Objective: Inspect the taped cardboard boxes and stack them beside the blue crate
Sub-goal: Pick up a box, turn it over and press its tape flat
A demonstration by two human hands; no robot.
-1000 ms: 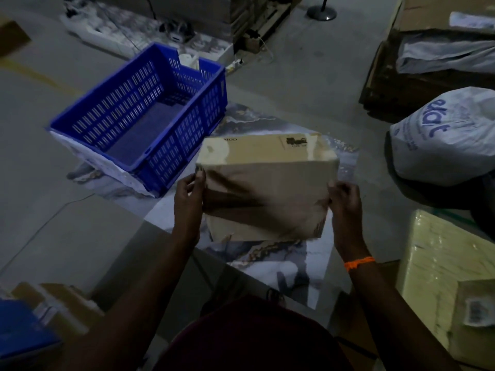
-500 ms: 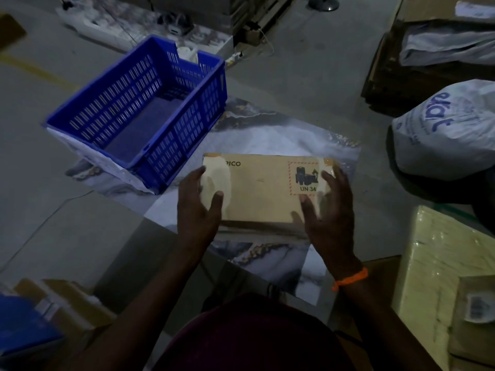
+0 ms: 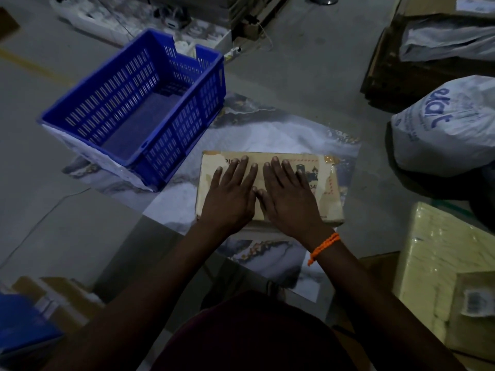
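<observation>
- Both hands are flat on the cardboard box (image 3: 332, 207). My left hand (image 3: 231, 196) and right hand (image 3: 288, 199) lie side by side with the thumbs almost touching.
- The fingers (image 3: 245, 167) are straight and spread, palms down. They are released and grip nothing, only press on the top face.
- The box lies flat directly under the fingers on a marbled sheet (image 3: 267, 135) spread over the floor.
- The blue crate (image 3: 184, 135) is left of the fingers and a bit beyond the fingertips. It is just beside the box, with a narrow gap and no contact.
- I see no stack yet. Only this one box lies beside the crate.
- Handling guess: the box is low and wide, and the top doesn't visibly sag under both palms. I judge it stiff enough and probably light to moderate in weight.
- Glossy tape (image 3: 328, 159) shows at the corner right of the fingertips. It will likely be slick there, so I would keep off it.
- The label print right of the right-hand fingers is partly covered. I can't read it fully in this dim light.
- Where to grab: the two short ends, outboard of each hand, with fingers under the bottom edge and thumbs on top. The box is too wide for one hand.
- Risk: the taped faces could slip on a pinch grip, so I would support it from below.
- An orange band (image 3: 322, 247) is on the right wrist.
- A white sack (image 3: 442, 124) sits well to the right of the fingers. A yellow wrapped bundle (image 3: 434, 250) is right of the fingers and nearer me.
</observation>
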